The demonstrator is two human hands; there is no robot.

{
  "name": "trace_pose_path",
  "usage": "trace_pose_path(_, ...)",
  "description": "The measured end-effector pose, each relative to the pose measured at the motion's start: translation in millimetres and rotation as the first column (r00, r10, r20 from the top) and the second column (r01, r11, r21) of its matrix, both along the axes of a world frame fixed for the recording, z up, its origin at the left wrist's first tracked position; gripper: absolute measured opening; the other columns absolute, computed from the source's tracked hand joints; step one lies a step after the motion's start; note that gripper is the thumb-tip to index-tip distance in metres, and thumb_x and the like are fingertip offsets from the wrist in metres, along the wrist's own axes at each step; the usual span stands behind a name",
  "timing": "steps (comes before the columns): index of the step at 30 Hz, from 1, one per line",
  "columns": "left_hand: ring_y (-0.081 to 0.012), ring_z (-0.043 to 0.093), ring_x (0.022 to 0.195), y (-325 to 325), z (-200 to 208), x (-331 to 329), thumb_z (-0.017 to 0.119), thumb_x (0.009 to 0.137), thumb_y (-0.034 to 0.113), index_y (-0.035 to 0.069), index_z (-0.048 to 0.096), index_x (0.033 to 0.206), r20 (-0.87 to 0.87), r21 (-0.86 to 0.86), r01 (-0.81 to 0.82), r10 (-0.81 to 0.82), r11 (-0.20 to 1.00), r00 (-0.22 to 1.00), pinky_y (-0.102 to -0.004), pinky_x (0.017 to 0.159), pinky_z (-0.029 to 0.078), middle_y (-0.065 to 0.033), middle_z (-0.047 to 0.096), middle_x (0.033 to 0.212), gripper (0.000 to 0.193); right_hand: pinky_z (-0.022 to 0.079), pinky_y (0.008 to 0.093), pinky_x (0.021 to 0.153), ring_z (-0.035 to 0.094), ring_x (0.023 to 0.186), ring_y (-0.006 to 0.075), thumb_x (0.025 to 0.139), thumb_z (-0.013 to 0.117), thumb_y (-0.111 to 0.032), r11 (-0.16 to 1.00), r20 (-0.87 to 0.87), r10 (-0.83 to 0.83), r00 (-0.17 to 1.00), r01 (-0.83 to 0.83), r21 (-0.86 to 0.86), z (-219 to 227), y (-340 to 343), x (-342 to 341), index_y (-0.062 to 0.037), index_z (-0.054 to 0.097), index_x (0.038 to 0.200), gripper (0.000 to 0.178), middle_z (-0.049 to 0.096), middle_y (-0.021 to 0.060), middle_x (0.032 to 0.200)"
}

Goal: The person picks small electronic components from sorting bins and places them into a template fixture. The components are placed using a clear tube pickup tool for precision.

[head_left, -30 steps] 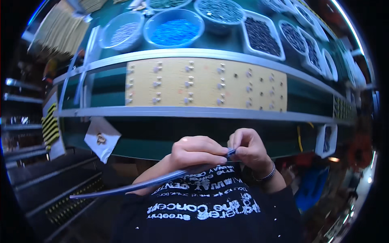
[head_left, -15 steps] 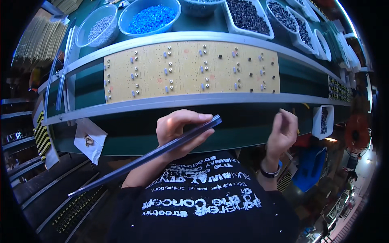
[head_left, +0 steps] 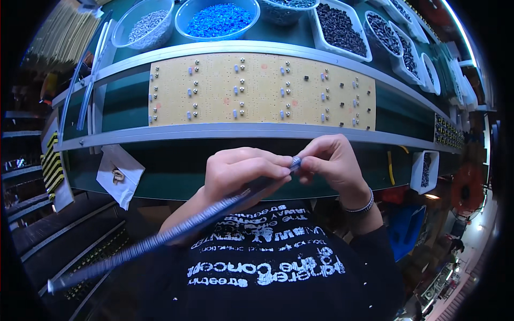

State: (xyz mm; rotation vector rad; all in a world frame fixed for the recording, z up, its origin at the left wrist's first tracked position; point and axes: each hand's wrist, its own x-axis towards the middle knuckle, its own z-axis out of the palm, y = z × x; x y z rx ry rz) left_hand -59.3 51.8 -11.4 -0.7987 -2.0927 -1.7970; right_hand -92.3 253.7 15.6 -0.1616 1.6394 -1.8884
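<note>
My left hand (head_left: 243,170) is wrapped round a long, slim plastic tube (head_left: 176,231), near its upper end. The tube slants down to the lower left and passes in front of my dark shirt. A row of small ridged shapes shows along it, too blurred to name. My right hand (head_left: 333,165) meets the tube's upper end with thumb and forefinger pinched together. Whatever lies between those fingertips is hidden. Beyond both hands, a tan circuit board (head_left: 257,96) lies between two metal rails, with small metal, pale and black parts standing on it.
Along the back stand a bowl of pale parts (head_left: 147,27), a bowl of blue parts (head_left: 219,20) and a white tray of black parts (head_left: 340,27). A small white tray (head_left: 425,171) sits at right. White paper (head_left: 120,174) lies at left. The front rail (head_left: 257,130) runs beyond my hands.
My right hand has come leftward to the tube's upper end, its fingers now pinched there. The tube has turned in my left hand, and its far end has dropped lower left.
</note>
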Motion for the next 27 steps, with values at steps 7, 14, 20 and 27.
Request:
trace_pose_path(7,-0.0213,0.067,0.078,7.1,-23.0,-1.5,0.076,0.065,-0.006,0.004,0.065,0.084,0.004,0.272,0.001,-0.002,0.962,1.0,-0.0287,0.068,0.055,-0.0133,0.069,0.09,0.024,0.044,0.0208,0.049,0.054,0.052,0.0145,0.074,0.07,0.001,0.898,-0.684,0.192,0.704,0.155,0.411,20.7,-12.3,-2.7,0.0033,0.066,0.08,0.008,0.063,0.0052,0.066)
trace_pose_path(14,-0.0191,0.067,0.08,6.4,-22.7,-2.6,0.076,0.066,-0.005,0.003,0.066,0.085,0.047,0.372,-0.073,0.059,0.925,0.997,-0.0249,0.067,0.054,-0.013,0.069,0.094,0.023,0.042,0.0254,0.062,0.051,0.075,0.0154,0.071,0.071,-0.001,0.759,-0.874,0.291,0.389,0.463,0.458,-9.2,11.7,-60.9,-0.0006,0.071,0.083,0.012,0.056,0.0073,0.087)
trace_pose_path(20,-0.0189,0.067,0.079,2.6,-24.6,0.6,0.075,0.066,-0.006,0.004,0.066,0.086,0.103,0.408,-0.094,0.056,0.908,0.993,-0.0248,0.068,0.053,-0.0131,0.069,0.093,0.024,0.04,0.0249,0.061,0.048,0.077,0.015,0.073,0.069,0.0,0.763,-0.876,0.348,0.334,0.443,0.472,-16.2,12.5,-72.4,-0.0009,0.072,0.084,0.011,0.054,0.0061,0.091)
trace_pose_path(27,-0.0183,0.067,0.078,2.1,-23.9,1.4,0.075,0.066,-0.005,0.003,0.066,0.085,0.145,0.4,-0.131,0.079,0.907,0.986,-0.024,0.067,0.052,-0.0123,0.069,0.093,0.023,0.039,0.0251,0.058,0.048,0.068,0.0137,0.075,0.067,0.0,0.652,-0.793,0.578,0.195,0.474,0.592,-6.8,8.1,-70.5,-0.0017,0.071,0.087,0.013,0.058,0.0053,0.081)
